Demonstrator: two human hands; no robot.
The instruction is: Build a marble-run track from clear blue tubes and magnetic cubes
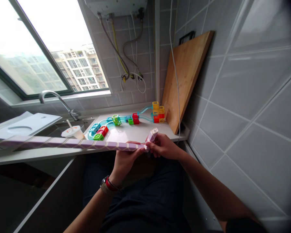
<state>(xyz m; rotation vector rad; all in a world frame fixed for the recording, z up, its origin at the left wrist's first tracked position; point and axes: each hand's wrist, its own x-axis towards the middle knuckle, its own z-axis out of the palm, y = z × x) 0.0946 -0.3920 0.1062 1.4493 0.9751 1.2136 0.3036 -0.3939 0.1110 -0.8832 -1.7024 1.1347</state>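
A long, square-sided lilac bar (87, 144) with thin gold stripes reaches across the counter's front edge from the far left. My left hand (124, 161) is closed around it near its right end. There a short lilac piece (152, 135) stands up at an angle, its pale patterned end showing. My right hand (163, 146) pinches the base of this piece, close to my left fingertips. Whether the two lilac parts are joined is hidden by my fingers. Just behind the bar lies a toy track of clear blue rails and coloured cubes (116, 120).
A lidded cup with a straw (72, 132) stands left, beside the sink faucet (59, 100) and a white board (24, 124). At the right, a wooden board (186, 74) leans on the tiled wall, a white cable hanging before it. A drawer or cabinet gapes below left.
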